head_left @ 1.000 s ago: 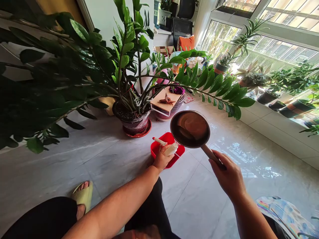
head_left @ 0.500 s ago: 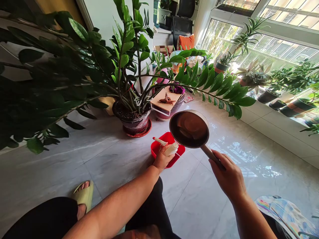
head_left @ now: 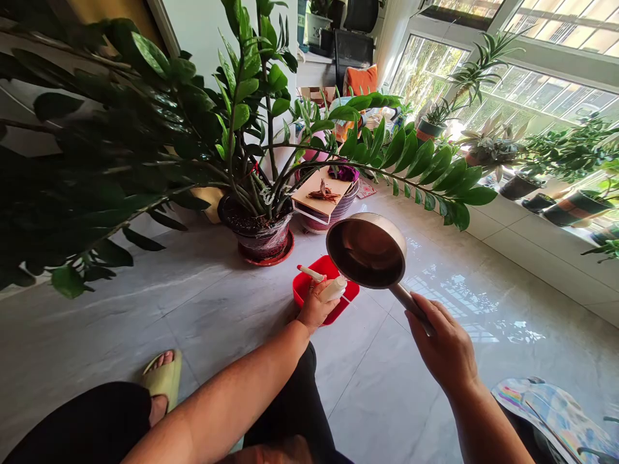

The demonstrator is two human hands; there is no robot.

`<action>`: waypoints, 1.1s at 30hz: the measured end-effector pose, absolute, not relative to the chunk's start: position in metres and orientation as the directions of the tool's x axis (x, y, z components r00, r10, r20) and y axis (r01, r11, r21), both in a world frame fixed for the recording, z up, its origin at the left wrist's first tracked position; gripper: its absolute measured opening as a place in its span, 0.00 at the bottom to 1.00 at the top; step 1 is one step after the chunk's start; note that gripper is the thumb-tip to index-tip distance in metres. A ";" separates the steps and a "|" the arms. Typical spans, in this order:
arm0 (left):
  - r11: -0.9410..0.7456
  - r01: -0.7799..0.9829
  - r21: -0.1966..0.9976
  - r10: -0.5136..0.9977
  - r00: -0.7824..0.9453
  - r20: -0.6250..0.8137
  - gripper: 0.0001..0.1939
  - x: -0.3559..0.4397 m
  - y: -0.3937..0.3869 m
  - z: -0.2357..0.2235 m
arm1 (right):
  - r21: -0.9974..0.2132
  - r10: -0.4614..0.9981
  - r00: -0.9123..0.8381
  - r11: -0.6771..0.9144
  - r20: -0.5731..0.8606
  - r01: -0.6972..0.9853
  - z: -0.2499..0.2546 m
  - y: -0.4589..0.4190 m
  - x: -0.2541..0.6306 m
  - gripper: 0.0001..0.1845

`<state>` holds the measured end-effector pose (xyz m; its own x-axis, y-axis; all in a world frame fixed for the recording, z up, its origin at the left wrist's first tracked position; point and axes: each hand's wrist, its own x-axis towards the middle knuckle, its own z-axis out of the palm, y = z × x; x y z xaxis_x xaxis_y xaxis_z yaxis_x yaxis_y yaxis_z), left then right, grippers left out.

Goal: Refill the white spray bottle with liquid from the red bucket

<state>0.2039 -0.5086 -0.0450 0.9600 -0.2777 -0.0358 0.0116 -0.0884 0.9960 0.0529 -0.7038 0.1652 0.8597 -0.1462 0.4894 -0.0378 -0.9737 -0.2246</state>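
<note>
While the right hand [head_left: 447, 351] was clenched on the long-handled dipper [head_left: 367, 251], the left hand [head_left: 315, 308] gripped a white spouted fitting [head_left: 333, 290].
The dipper, bowl tilted, was raised near the red tub [head_left: 300, 293]; it was judged stiff, smooth and bowl-heavy, best held mid-handle. The fitting, above the tub, appeared light and rigid, suited to a full-palm hold; its attachment could not be determined.

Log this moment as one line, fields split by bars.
left hand: grips white object, at red container | right hand: holds pan by handle | nearby: potted plant
</note>
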 end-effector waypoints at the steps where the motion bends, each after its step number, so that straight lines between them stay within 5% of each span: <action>1: -0.088 0.008 0.996 -0.276 0.960 -0.032 0.30 0.204 -0.508 -0.045 | -0.216 -0.135 0.856 -0.976 0.499 -0.028 0.165 -0.703 0.053 0.15; 21: -0.071 -0.020 0.997 -0.290 0.957 -0.002 0.27 0.205 -0.505 -0.043 | 0.002 0.008 0.816 -1.000 0.577 0.008 0.164 -0.694 0.047 0.13; 26: -0.075 -0.030 0.997 -0.276 0.961 0.008 0.28 0.205 -0.503 -0.045 | -0.025 -0.028 0.819 -1.000 0.574 -0.017 0.156 -0.696 0.048 0.14; 30: -0.085 -0.045 0.995 -0.241 0.970 0.023 0.30 0.208 -0.502 -0.053 | -0.040 -0.181 0.890 -0.983 0.419 -0.181 0.137 -0.701 0.057 0.17; 33: -0.110 -0.079 0.991 -0.195 0.979 0.056 0.29 0.210 -0.498 -0.054 | 0.027 -0.316 0.939 -0.946 0.138 -0.323 0.116 -0.703 0.069 0.18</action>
